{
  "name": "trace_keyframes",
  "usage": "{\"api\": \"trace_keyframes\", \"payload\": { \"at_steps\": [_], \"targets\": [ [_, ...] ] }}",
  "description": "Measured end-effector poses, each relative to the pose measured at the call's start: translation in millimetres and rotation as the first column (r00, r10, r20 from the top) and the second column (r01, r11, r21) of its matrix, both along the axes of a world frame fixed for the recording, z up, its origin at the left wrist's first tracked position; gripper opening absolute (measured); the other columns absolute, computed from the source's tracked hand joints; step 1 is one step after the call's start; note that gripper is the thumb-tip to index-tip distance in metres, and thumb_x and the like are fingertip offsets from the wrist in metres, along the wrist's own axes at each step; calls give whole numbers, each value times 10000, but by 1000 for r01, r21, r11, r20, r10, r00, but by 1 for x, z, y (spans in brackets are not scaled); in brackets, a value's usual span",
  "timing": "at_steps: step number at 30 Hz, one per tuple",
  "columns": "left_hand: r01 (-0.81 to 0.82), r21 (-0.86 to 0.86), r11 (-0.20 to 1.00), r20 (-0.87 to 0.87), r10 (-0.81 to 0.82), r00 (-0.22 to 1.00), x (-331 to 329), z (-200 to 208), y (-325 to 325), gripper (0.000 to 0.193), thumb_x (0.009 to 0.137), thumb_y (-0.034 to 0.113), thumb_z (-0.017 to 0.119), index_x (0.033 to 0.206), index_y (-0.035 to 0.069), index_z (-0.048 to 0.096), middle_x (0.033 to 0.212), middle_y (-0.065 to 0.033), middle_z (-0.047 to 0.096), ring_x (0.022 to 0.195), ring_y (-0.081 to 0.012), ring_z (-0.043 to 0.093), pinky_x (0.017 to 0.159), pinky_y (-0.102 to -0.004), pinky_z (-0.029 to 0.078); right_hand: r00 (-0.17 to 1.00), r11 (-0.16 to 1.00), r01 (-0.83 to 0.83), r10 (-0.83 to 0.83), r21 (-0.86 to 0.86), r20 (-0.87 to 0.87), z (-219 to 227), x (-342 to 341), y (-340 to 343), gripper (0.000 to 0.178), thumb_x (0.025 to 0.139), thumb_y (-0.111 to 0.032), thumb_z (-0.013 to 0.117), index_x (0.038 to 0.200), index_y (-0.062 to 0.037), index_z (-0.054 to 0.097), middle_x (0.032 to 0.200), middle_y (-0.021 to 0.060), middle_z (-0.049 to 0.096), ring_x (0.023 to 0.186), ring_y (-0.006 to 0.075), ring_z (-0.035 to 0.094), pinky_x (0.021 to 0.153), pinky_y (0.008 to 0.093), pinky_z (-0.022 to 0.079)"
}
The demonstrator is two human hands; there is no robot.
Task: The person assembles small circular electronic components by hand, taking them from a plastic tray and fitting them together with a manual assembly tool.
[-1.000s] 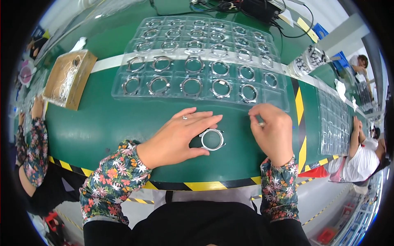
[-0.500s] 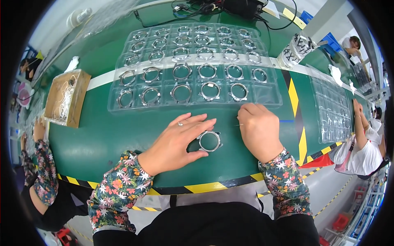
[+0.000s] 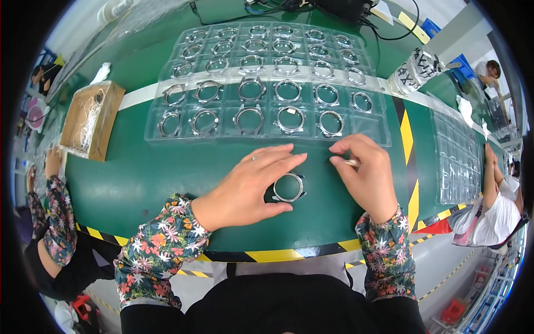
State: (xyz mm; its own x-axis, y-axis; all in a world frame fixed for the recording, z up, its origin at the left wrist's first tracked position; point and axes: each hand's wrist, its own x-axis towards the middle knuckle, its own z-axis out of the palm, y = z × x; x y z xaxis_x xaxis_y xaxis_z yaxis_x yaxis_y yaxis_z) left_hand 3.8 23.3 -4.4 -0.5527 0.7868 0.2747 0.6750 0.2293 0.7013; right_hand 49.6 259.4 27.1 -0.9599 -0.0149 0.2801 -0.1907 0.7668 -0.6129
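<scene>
A round silver watch case (image 3: pixel 300 195) lies on the green table in front of me, its open middle showing the green surface. My left hand (image 3: pixel 245 181) rests beside it with thumb and fingers stretched apart, around its left side; whether they touch it I cannot tell. To the right, my right hand (image 3: pixel 370 175) is curled round a slim pale stick-like tool (image 3: pixel 351 162), mostly hidden by the fingers. Its thumb and index fingertips are close together, slightly apart. Beyond both hands lies a clear plastic tray (image 3: pixel 367 123) with rows of similar silver watch cases (image 3: pixel 248 120).
An open cardboard box (image 3: pixel 105 133) with white loops stands at the left. A clear container with dark marks (image 3: pixel 409 75) is at the back right, near another clear tray (image 3: pixel 453 150). Black-yellow tape (image 3: pixel 411 167) marks the table. Co-workers sit on both sides.
My right hand has turned and its index finger has lifted, uncovering part of the tool. The view has shifted slightly; my left hand stays beside the watch case.
</scene>
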Motion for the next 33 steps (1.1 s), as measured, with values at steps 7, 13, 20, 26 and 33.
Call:
{"api": "trace_keyframes", "payload": {
  "at_steps": [7, 13, 20, 26, 33],
  "targets": [
    [4, 41, 999, 30, -5, 1000, -2, 0, -3, 852, 682, 129, 836, 1426, 40, 430, 1268, -131, 593, 1295, -335, 488, 1093, -460, 375, 965, 932, -239, 259, -273, 37, -2, 10, -28, 226, 760, 60, 683, 951, -23, 596, 912, 71, 586, 728, 166, 533, 659, 286, 462],
    [-35, 40, 999, -4, 35, 999, 1, -3, -2, 865, 672, 125, 839, 1427, 35, 427, 1337, -142, 557, 1271, -316, 513, 1107, -467, 365, 934, 943, -334, 330, -3, -138, -13, 11, -48, 170, 735, 46, 668, 868, -30, 596, 926, 113, 598, 784, 311, 569, 665, 390, 482],
    [-57, 69, 996, 1, 57, 998, 2, -6, -1, 853, 664, 120, 840, 1414, 34, 442, 1351, -142, 549, 1261, -307, 521, 1102, -464, 373, 939, 946, -316, 322, 69, -122, -16, 12, -55, 145, 725, 48, 665, 835, -30, 613, 912, 101, 597, 774, 307, 562, 654, 395, 479],
    [-59, 82, 995, 9, 59, 998, 2, -6, -2, 843, 657, 122, 842, 1403, 36, 459, 1320, -144, 568, 1240, -318, 534, 1076, -451, 401, 947, 952, -300, 304, 54, -108, -16, 12, -55, 139, 716, 59, 665, 816, -25, 619, 908, 101, 610, 774, 301, 566, 652, 387, 477],
    [-63, 88, 994, 18, 62, 998, 2, -5, -1, 835, 660, 123, 842, 1401, 43, 465, 1314, -144, 573, 1227, -324, 542, 1070, -448, 406, 952, 956, -290, 292, 34, -90, -14, 13, -56, 130, 715, 62, 665, 803, -19, 616, 914, 101, 617, 779, 301, 571, 658, 390, 478]
  ]
}}
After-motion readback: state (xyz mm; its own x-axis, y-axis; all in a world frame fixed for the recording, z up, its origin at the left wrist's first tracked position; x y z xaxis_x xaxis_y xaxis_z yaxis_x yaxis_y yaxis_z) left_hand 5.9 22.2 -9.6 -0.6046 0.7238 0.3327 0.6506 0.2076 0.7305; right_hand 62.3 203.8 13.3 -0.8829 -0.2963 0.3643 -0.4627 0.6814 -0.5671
